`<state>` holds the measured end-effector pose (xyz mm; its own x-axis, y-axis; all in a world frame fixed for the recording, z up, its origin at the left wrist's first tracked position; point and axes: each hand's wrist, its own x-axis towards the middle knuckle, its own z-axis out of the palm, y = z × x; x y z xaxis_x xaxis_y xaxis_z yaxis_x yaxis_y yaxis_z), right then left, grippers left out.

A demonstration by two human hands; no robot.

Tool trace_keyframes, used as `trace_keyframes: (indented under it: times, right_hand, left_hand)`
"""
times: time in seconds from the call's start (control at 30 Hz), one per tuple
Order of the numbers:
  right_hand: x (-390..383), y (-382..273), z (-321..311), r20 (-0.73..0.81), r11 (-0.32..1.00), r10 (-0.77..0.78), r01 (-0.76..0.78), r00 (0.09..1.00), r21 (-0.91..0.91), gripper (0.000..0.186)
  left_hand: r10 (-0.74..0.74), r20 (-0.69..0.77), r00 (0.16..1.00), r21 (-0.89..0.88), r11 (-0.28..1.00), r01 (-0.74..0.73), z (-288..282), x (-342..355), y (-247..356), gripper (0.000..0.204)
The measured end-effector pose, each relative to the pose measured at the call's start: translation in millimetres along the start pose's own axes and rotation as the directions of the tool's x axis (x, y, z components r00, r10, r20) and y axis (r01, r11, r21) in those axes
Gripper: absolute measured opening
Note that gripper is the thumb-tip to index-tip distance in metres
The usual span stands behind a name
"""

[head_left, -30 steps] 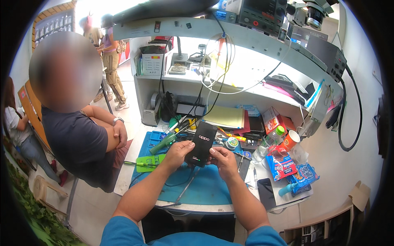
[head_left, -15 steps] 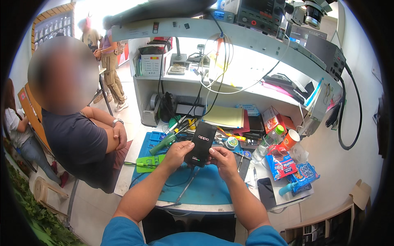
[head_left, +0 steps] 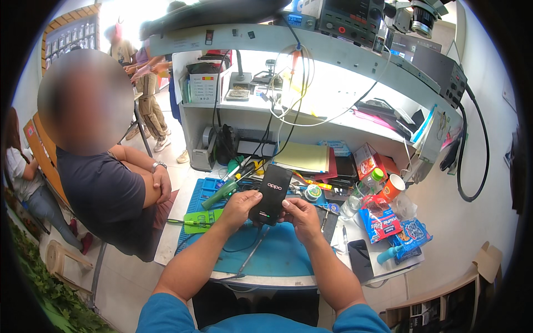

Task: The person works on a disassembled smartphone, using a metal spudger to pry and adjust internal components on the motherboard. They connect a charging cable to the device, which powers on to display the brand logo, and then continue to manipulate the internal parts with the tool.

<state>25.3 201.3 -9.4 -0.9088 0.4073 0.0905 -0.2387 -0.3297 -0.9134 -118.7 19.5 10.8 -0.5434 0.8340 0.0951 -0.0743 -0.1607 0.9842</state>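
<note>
A black smartphone (head_left: pixel 272 195) is held upright above the blue work mat (head_left: pixel 283 255), its dark screen lit with a white logo and small marks near the bottom. My left hand (head_left: pixel 240 208) grips its left edge, thumb on the front. On the right edge my right hand (head_left: pixel 301 218) pinches the lower part, thumb also in front. The fingers behind the phone are hidden. Below it, a thin metal rod-like tool (head_left: pixel 254 251) lies across the mat, with a dark cable beside it. A bright green flat item (head_left: pixel 201 221) lies left of my left hand.
A second dark phone (head_left: pixel 361 260), snack packets (head_left: pixel 381 218), a clear bottle (head_left: pixel 361 194) and an orange cup (head_left: pixel 393 187) crowd the right side. Loose tools and a solder spool (head_left: pixel 312 192) lie behind the phone. A person (head_left: pixel 105 188) with folded arms sits at the left.
The phone and both hands have hardly moved. In the background at the upper left, another person has come into view beside the shelf, and hands there have shifted.
</note>
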Motion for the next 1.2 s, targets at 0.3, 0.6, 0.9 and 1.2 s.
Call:
trace_keyframes:
  times: [0.3, 0.6, 0.9, 1.2]
  right_hand:
    - [0.5, 1.1, -0.8, -0.001, 1.000, 0.003, -0.003, 1.000, 0.003, 0.025]
    - [0.7, 1.5, -1.2, -0.006, 1.000, 0.009, -0.009, 1.000, 0.000, 0.025]
    - [0.2, 0.9, -0.1, 0.002, 1.000, 0.003, -0.003, 1.000, -0.001, 0.025]
    - [-0.9, -0.8, 1.4, -0.006, 1.000, 0.006, -0.006, 1.000, 0.001, 0.025]
  left_hand:
    - [-0.008, -0.007, 1.000, -0.003, 1.000, 0.008, -0.2, 0.5, -0.5, 0.036]
    - [-0.006, -0.008, 1.000, -0.002, 1.000, 0.006, -0.2, 0.6, -1.2, 0.036]
    - [-0.005, -0.010, 1.000, -0.007, 1.000, 0.005, 0.1, 0.3, -1.1, 0.037]
    - [-0.009, -0.014, 1.000, 0.005, 1.000, 0.009, 0.8, -0.4, 0.8, 0.037]
